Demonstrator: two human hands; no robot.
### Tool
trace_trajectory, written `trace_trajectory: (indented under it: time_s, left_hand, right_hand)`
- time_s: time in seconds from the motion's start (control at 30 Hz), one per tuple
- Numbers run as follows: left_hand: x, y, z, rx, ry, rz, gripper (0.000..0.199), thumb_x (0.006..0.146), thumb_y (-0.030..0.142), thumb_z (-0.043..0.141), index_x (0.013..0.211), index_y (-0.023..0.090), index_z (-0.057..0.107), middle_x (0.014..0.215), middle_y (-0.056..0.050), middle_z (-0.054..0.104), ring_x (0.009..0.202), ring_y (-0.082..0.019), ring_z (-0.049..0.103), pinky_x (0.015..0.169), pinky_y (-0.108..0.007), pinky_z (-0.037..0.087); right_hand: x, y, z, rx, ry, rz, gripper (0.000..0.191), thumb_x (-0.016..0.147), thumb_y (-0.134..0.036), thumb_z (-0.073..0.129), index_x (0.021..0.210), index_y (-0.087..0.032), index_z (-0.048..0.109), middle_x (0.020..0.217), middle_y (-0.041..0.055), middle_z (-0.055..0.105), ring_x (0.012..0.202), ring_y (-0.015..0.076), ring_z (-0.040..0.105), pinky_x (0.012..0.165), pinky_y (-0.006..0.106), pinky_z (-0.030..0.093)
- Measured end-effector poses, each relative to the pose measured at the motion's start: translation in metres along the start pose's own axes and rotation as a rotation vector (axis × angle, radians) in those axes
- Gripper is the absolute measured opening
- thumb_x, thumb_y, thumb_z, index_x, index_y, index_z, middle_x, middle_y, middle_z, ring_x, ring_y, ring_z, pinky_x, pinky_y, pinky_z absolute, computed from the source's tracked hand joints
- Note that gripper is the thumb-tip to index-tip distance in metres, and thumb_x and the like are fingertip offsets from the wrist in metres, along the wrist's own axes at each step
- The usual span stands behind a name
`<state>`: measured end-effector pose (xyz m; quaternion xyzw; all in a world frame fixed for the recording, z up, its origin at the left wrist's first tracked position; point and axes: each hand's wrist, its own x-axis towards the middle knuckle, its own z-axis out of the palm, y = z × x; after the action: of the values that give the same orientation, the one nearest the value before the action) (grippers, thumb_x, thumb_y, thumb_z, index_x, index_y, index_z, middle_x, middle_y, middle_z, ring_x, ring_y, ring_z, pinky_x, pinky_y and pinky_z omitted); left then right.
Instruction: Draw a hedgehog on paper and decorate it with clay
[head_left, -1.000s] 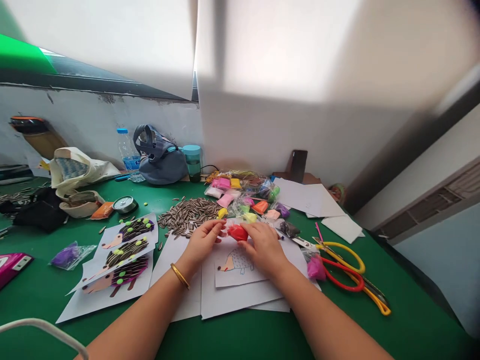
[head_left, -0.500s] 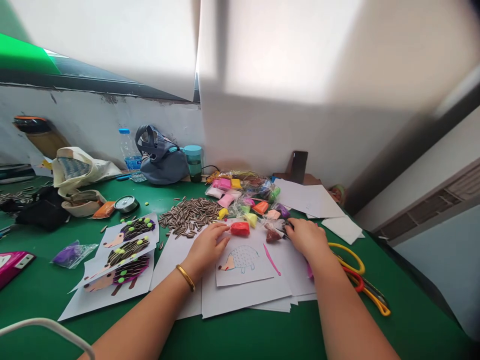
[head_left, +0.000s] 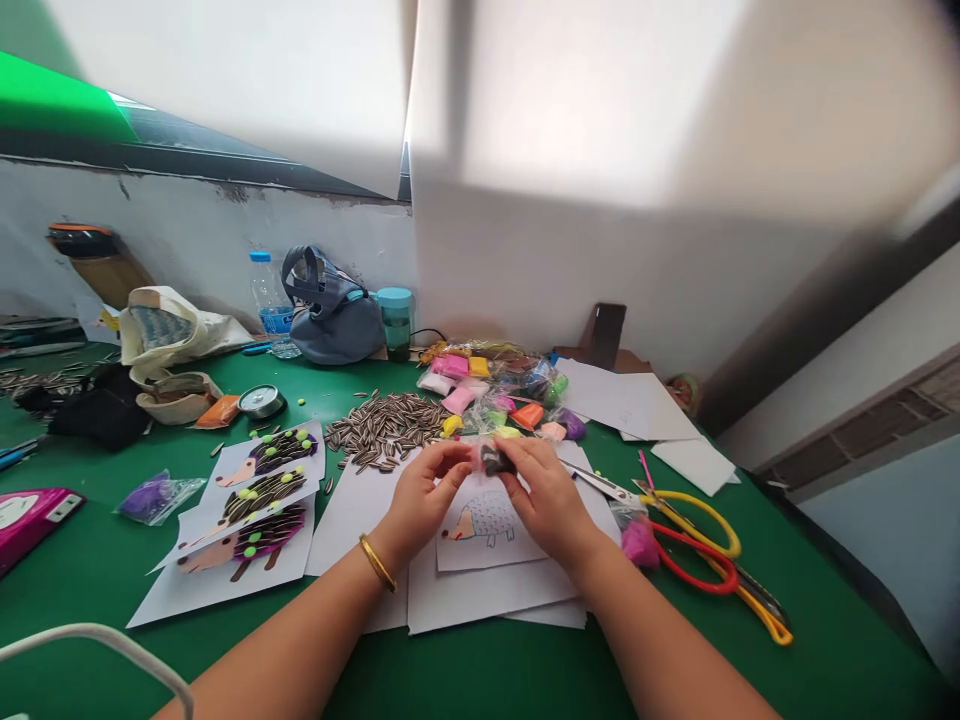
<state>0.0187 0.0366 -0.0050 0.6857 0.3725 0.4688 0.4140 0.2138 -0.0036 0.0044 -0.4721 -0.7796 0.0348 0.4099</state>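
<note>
The dark packet (head_left: 496, 460) is between the two hands, above the far edge of the drawing (head_left: 484, 520). It is small and nearly black, with a clear, shiny wrapper that looks slightly blurred at its left end. The right hand (head_left: 546, 492) has its fingers and thumb closed on the packet. The left hand (head_left: 426, 492) has its fingers curled and partly apart, the tips at the wrapper's left end; whether they grip it, I cannot tell. The drawing shows a hedgehog with a coloured face and lies on white sheets (head_left: 487, 598) on the green counter (head_left: 420, 675).

At the far middle, clear bags hold lumps of pink, yellow, orange and purple, crowded together just right of the seed pile (head_left: 386, 430). On the left, a clear bag (head_left: 146, 498) holds a purple lump. Farther back, the round tin (head_left: 262, 401) is beside an orange packet (head_left: 219, 412). The blue-capped bottle (head_left: 270, 305) is clear with a blue label, and the lidded cup (head_left: 396, 325) is see-through, its lower part dark green. Between them sits the blue-grey bag (head_left: 337, 325); what it contains is hidden.
</note>
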Motion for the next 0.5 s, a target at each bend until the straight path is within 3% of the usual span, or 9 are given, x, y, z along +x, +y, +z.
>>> trace_trajectory:
  time_s: [0.23, 0.5]
  left_hand:
    - [-0.004, 0.008, 0.006, -0.16, 0.001, -0.08, 0.018, 0.083, 0.035, 0.064, 0.092, 0.019, 0.062, 0.091, -0.003, 0.063, 0.085, -0.017, 0.06, 0.079, -0.03, 0.05]
    - [-0.004, 0.018, 0.008, -0.241, -0.108, -0.189, 0.027, 0.085, 0.043, 0.061, 0.076, 0.018, 0.06, 0.073, 0.0, 0.057, 0.07, -0.014, 0.053, 0.069, -0.026, 0.046]
  right_hand:
    - [-0.003, -0.003, 0.009, 0.038, -0.049, 0.048, 0.048, 0.088, -0.032, 0.064, 0.133, -0.024, 0.052, 0.126, 0.0102, 0.059, 0.117, 0.0275, 0.052, 0.1, 0.046, 0.045]
    - [-0.003, -0.005, 0.007, 0.099, 0.034, 0.045, 0.032, 0.088, -0.029, 0.065, 0.12, -0.027, 0.062, 0.111, 0.0083, 0.063, 0.106, 0.0255, 0.056, 0.091, 0.042, 0.048]
